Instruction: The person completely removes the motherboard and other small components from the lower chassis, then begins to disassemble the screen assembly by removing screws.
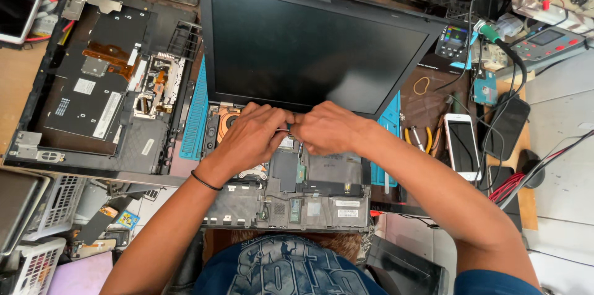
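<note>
Pinching thin cable (283, 129) (lying left-right) between left hand (250, 136), right hand (328, 128).

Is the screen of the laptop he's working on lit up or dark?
Dark. The laptop screen stands open and shows only black, with no picture, while both hands work in the uncovered base below it.

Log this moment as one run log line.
left hand: pinching thin wire | right hand: pinching same wire | under hands: opened black laptop base | screen: dark
</note>
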